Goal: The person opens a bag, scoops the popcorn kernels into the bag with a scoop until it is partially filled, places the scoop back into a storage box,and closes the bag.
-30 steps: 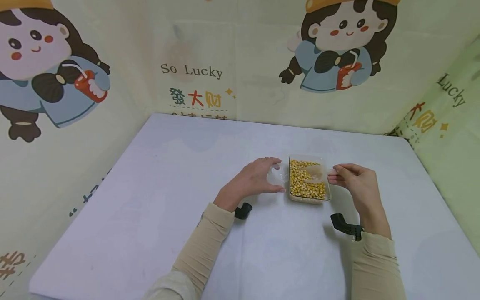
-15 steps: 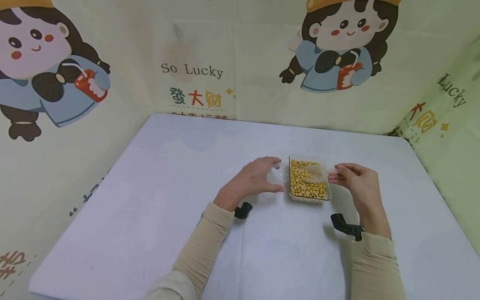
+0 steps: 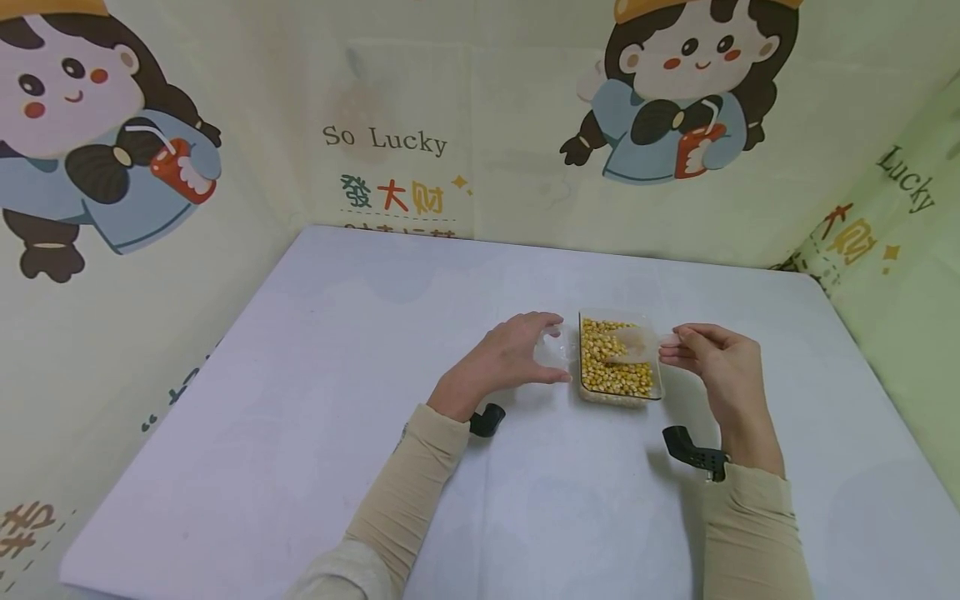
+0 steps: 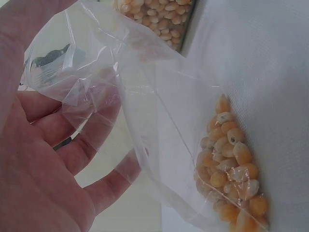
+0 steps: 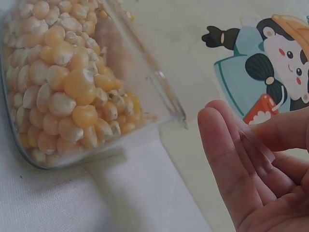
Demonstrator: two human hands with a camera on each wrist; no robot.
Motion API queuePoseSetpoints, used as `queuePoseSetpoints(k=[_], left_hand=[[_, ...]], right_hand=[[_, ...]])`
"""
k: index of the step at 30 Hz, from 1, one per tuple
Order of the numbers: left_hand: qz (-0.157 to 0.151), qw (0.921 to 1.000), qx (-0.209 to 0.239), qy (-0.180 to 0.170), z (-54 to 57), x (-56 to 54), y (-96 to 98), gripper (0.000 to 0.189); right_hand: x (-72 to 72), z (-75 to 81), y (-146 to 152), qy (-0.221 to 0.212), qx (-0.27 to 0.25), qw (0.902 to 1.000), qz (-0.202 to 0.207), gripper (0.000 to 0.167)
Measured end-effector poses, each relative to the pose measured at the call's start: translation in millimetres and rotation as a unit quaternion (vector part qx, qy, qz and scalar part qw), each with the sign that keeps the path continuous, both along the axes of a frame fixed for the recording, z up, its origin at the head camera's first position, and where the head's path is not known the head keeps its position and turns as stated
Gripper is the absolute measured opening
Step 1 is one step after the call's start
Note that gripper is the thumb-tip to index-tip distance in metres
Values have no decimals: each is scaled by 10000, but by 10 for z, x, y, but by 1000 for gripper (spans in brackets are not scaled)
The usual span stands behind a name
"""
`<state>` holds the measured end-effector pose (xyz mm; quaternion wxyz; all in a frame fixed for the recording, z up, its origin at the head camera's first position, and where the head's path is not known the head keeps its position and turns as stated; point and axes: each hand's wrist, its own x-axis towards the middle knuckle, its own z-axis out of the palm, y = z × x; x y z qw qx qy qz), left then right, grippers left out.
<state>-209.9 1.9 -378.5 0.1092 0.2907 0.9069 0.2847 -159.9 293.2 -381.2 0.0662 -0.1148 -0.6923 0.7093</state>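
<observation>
Right of centre in the head frame, the right hand (image 3: 727,375) pinches a translucent scoop (image 3: 634,344), its blade among corn kernels (image 3: 603,377) in a clear container (image 3: 612,400). Just left, the left hand (image 3: 504,358), fingers spread, stretches a clear plastic bag (image 4: 133,84) with kernels inside.

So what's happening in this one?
A person is working with corn kernels at a table. The left hand holds a clear plastic bag with a small heap of kernels in it. The right hand pinches a translucent scoop, its bowl inside the container of corn beside the bag.
</observation>
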Motion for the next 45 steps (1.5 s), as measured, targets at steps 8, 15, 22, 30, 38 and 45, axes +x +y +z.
queuePoseSetpoints(k=[8,15,22,30,38,45], left_hand=[[-17,10000,-12,-30,2,-2,8,83],[-22,10000,-18,-7,9,-4,7,83],[-17,10000,-1,30,-5,-7,13,83],[-36,10000,27,32,8,1,18,83],[-24,10000,8,53,8,11,14,84],[-27,10000,17,32,1,15,16,83]], right_hand=[[14,39,18,77,-100,9999,-77,27],[15,60,21,43,-169,9998,-112,31],[25,71,39,22,-132,9998,-149,26],[46,81,75,98,-349,9992,-187,15],[66,50,107,248,-690,9973,-104,12],[68,4,149,228,-1228,9922,42,13]])
